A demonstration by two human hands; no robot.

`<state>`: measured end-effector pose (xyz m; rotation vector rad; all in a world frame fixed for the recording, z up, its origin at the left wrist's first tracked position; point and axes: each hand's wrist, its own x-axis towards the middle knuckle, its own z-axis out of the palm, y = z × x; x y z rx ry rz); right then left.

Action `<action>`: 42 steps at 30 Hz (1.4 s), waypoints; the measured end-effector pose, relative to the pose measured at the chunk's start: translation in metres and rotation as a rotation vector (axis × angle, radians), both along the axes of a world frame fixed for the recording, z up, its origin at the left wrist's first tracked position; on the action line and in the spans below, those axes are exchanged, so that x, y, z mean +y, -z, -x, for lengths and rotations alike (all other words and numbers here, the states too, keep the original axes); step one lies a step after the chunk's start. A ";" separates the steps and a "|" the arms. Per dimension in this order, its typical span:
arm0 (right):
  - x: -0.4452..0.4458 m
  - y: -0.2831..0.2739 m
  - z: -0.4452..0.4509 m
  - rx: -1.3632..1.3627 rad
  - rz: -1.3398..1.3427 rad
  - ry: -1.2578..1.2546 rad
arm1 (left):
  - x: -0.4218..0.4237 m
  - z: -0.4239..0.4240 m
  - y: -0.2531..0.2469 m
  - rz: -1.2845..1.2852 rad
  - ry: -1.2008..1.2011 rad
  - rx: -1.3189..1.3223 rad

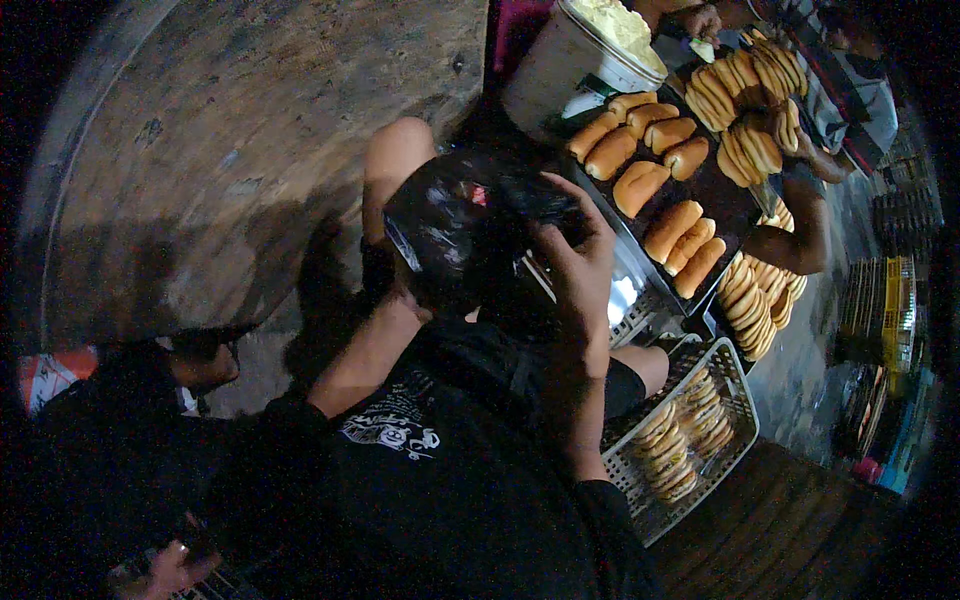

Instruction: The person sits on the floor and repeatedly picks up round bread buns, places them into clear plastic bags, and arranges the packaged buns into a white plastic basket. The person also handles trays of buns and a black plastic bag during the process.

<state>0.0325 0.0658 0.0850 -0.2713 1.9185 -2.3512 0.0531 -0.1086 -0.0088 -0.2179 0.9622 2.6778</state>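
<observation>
A glossy black bundle (442, 232), apparently a plastic bag, rests over my lap between my bare knees. It has a small red mark. My right hand (589, 251) curves around its right side, thumb and forefinger bent over the dark surface, beside a thin pale strip (538, 276) that I cannot identify. My left hand (412, 304) reaches to the bundle's lower left; its fingers are mostly hidden in shadow and behind the bundle. To the right of my right hand, a dark baking tray (637, 247) carries several golden elongated buns (679, 232).
A tub (540, 82) of pale cream stands behind the tray. Another person's hand (817, 161) holds split buns near stacked ones (712, 97). A plastic crate (742, 405) with filled buns sits by my right arm. A worn wooden surface (262, 150) spreads left. Another person's hand (180, 566) is lower left.
</observation>
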 end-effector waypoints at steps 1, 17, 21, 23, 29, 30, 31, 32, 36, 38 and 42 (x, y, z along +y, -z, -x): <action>-0.003 -0.006 -0.004 0.034 -0.090 -0.026 | -0.001 0.001 0.001 -0.003 0.002 -0.006; -0.037 -0.035 -0.040 0.347 -0.276 -0.349 | -0.033 -0.012 -0.007 0.006 -0.141 -0.051; -0.026 -0.036 -0.042 0.258 -0.296 -0.302 | -0.032 0.001 -0.008 0.001 -0.121 -0.046; -0.012 -0.028 -0.038 0.217 -0.279 -0.216 | -0.029 0.012 -0.006 0.006 -0.103 -0.052; 0.036 -0.024 -0.012 0.066 -0.322 0.108 | -0.016 0.062 0.011 0.112 -0.001 -0.147; 0.045 -0.010 -0.011 0.234 -0.434 0.147 | -0.012 0.067 0.015 0.157 0.036 -0.181; 0.055 0.004 -0.012 0.402 -0.558 0.219 | -0.003 0.074 0.020 0.200 0.080 -0.212; 0.066 0.019 -0.014 0.555 -0.683 0.323 | 0.009 0.081 0.027 0.240 0.143 -0.244; 0.132 0.048 -0.010 0.030 -0.799 0.390 | 0.067 0.109 0.044 0.377 0.450 -0.326; 0.179 0.055 -0.010 -0.039 -0.835 0.636 | 0.107 0.127 0.042 0.434 0.671 -0.297; 0.279 -0.019 -0.019 -0.123 -0.863 1.049 | 0.208 0.170 -0.048 0.707 1.162 0.204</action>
